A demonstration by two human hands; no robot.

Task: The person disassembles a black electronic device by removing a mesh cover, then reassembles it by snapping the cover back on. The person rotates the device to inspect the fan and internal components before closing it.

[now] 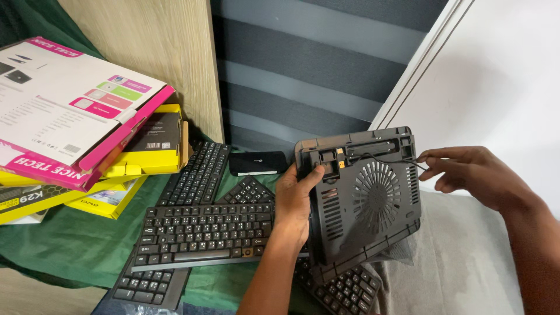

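A dark grey laptop cooling pad [361, 201] is held upright and tilted, its underside with a round fan grille turned towards the camera. It is held above the right part of a green cloth [64, 242], over a black keyboard [344, 289] lying at the cloth's near right edge.

The left hand [294, 201] is closed around the pad's left edge, with the thumb pressed on the underside near a small orange part. The right hand [472, 175] is seen at the pad's upper right corner, where a thin black cable [379, 157] is pinched between thumb and fingertips. The cable is seen running across the top of the pad.

On the middle of the cloth, several more black keyboards [201, 233] are overlapped at different angles. A small black glossy box [258, 163] is placed at the cloth's far edge, beside a wooden panel [146, 52]. At the cloth's left edge, a white and pink box [64, 111] is stacked on yellow boxes [146, 151]. A grey fabric [461, 262] is spread to the right of the cloth, under the right forearm.
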